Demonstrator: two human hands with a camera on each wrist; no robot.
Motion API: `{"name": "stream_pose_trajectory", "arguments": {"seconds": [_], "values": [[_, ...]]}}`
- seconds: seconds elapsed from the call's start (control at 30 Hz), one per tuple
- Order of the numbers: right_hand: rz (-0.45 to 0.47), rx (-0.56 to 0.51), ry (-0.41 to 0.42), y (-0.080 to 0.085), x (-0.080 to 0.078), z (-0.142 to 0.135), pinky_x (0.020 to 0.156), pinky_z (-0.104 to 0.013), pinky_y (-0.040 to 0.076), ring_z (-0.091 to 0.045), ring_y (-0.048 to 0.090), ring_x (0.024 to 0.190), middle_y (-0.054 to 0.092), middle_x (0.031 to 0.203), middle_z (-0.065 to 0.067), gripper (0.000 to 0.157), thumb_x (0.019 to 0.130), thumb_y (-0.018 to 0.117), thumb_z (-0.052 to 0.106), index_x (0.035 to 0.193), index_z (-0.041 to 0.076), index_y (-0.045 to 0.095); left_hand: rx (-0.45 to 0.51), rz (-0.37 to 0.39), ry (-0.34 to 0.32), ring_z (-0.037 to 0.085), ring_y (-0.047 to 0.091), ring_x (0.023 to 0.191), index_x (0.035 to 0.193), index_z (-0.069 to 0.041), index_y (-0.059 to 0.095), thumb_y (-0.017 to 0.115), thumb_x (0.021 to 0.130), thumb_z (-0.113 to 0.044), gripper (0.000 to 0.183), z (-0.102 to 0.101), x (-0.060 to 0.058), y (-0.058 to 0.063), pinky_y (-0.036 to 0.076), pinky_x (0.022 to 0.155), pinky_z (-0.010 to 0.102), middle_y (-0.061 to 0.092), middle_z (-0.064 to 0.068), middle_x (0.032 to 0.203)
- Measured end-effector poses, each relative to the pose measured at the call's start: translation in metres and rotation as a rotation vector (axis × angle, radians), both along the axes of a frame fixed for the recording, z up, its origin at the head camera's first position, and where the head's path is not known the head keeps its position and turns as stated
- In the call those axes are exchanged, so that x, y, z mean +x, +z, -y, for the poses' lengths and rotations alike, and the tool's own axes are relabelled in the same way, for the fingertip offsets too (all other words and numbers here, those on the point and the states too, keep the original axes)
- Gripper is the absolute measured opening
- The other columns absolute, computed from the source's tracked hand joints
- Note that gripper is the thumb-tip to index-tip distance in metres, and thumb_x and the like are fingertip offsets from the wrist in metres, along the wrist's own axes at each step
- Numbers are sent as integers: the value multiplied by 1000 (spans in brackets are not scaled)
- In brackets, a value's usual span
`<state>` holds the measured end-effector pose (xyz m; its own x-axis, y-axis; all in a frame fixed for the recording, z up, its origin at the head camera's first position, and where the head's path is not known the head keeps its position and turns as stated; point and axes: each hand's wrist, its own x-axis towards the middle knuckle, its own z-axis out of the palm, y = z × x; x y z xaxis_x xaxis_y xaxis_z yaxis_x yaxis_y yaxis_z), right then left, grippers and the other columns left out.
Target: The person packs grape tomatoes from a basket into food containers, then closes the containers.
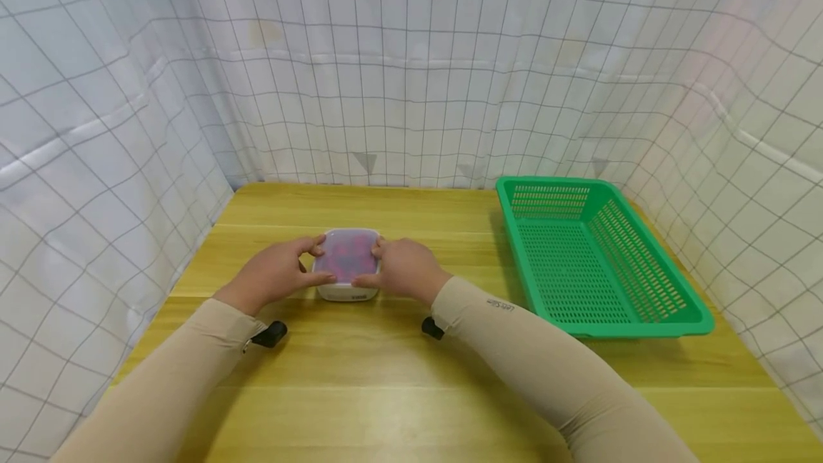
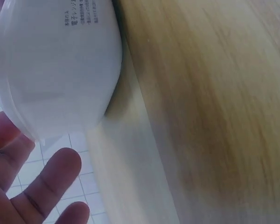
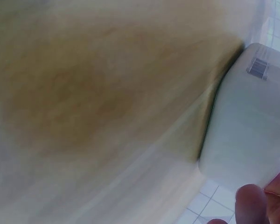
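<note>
A small white plastic food container (image 1: 347,293) stands on the wooden table, with a translucent lid (image 1: 348,252) on top. Pink and dark shapes show through the lid, too blurred to name. My left hand (image 1: 273,274) grips the container's left side, thumb at the front corner and a forefinger at the back corner. From the right, my right hand (image 1: 411,270) holds the opposite edge in the same manner. Printed characters mark the white wall of the container (image 2: 56,70) in the left wrist view. A barcode shows on the container (image 3: 247,121) in the right wrist view.
A green slotted plastic basket (image 1: 656,329) sits at the right of the wooden table (image 1: 386,406); nothing shows inside it. White grid-patterned curtains (image 1: 411,91) enclose the table at the back and both sides.
</note>
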<state>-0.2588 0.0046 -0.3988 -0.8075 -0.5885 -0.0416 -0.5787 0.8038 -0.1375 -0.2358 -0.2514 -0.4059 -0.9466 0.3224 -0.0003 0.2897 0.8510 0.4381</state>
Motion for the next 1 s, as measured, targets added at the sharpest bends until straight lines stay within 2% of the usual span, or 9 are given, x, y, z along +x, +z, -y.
{"name": "stream_pose_trajectory", "arguments": {"seconds": [0.1,0.2,0.33,0.43,0.57,0.73,1.0], "values": [[-1,-18,25,-1,-5,1,97,-34,60,-23,73,116,60,153,-10,80,92,65,74,138,9,70,23,13,-18,21,69,97,148,-7,55,77,90,-60,81,1,-2,0,56,84,43,66,11,144],[33,-73,33,-1,-12,2,108,-36,55,-24,63,135,54,159,-9,77,88,72,71,136,11,70,38,34,-59,34,67,117,145,-5,53,80,91,-53,77,1,-7,1,57,94,51,59,16,149],[122,-120,28,0,-20,2,108,-36,53,-22,61,134,45,166,-7,91,86,77,67,155,13,52,9,69,-159,47,56,137,152,-5,51,80,93,-46,77,0,-18,7,50,109,61,37,24,167],[163,-106,36,2,-23,1,107,-36,53,-21,62,133,44,167,-6,100,86,76,68,163,15,40,-43,113,-210,49,45,147,161,-12,43,77,94,-49,84,-2,-25,13,42,116,65,26,23,172],[180,-75,47,4,-25,0,113,-37,50,-23,56,142,35,172,-5,102,88,72,70,166,16,36,-106,168,-221,48,40,151,164,-19,40,74,94,-55,85,-4,-28,20,38,118,66,20,20,175],[171,-9,71,5,-25,-1,120,-41,45,-27,48,151,27,175,-3,97,92,66,72,167,22,31,-132,183,-229,49,37,152,164,-18,40,73,96,-54,84,-6,-27,26,37,119,66,18,19,176],[193,32,74,7,-23,1,122,-43,42,-28,43,154,21,177,-2,96,94,62,73,168,24,27,-141,201,-231,50,37,152,165,-18,37,70,98,-55,84,-6,-24,24,35,120,67,14,18,176]]}}
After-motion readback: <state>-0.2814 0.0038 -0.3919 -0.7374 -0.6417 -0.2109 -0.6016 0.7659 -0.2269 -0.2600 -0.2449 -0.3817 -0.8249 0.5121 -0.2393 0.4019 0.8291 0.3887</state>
